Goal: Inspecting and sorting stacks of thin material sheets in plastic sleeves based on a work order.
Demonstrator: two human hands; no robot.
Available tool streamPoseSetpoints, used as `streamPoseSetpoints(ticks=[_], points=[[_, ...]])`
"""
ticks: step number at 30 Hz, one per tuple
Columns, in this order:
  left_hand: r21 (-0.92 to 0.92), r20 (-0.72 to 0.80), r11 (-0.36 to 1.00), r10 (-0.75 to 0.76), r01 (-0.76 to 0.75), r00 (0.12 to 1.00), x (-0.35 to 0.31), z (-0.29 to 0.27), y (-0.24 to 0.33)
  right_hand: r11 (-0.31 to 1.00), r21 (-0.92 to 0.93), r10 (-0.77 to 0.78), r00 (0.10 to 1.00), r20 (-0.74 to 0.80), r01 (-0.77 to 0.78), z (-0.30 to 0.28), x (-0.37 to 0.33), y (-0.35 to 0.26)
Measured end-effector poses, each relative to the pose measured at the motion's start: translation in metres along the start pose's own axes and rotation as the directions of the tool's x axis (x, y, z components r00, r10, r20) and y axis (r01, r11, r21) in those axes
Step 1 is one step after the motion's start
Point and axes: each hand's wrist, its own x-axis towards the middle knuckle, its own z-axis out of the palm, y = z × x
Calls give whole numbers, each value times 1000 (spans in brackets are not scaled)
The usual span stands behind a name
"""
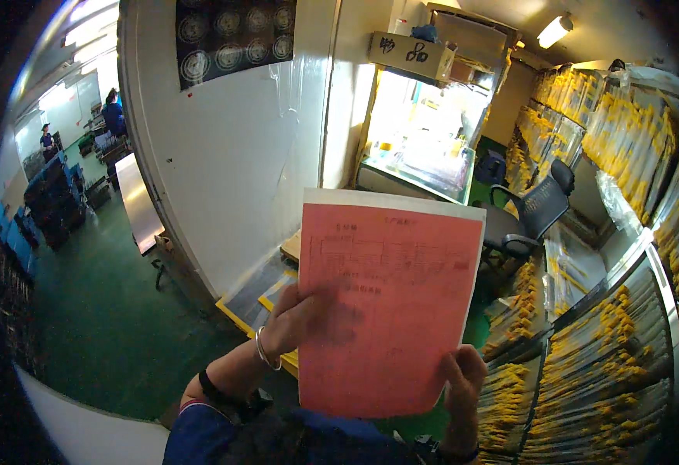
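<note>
A pink printed sheet (393, 341) stands upright in front of me, with a white sheet (390, 201) showing behind it along the top and right edges. My right hand (464, 376) pinches the lower right edge, thumb on the front face; the fingers behind are mostly hidden. Over the left part of the pink face is my left hand (297, 314), with a silver bangle (266, 350) on the wrist. Its fingers are smeared by motion, so their shape and any touch on the paper cannot be made out.
Racks of yellow-edged hanging sheets (587, 372) fill the right side. A black office chair (529, 213) stands before a brightly lit bench (425, 167). Yellow-edged panels (246, 298) lean by the white wall (238, 155). Two people are far left, beyond a doorway.
</note>
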Motion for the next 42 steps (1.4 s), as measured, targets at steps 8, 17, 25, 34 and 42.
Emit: streamPoseSetpoints(ticks=[8,17,25,34,42], points=[[62,-73,998,2,3,997,0,9,21,995,-69,78,993,84,-72,-8,-11,-1],[-15,-176,997,66,-69,982,-8,12,14,997,30,64,984,167,-70,-8,-16,-16],[32,-167,996,86,-82,982,-15,17,17,998,24,55,982,179,-60,-15,-21,-20],[19,-202,989,146,-146,968,-25,10,13,1000,3,29,964,265,-31,-18,-27,-19],[9,-163,983,181,-182,970,-27,18,20,1000,7,-13,968,249,11,-18,-29,-19]])
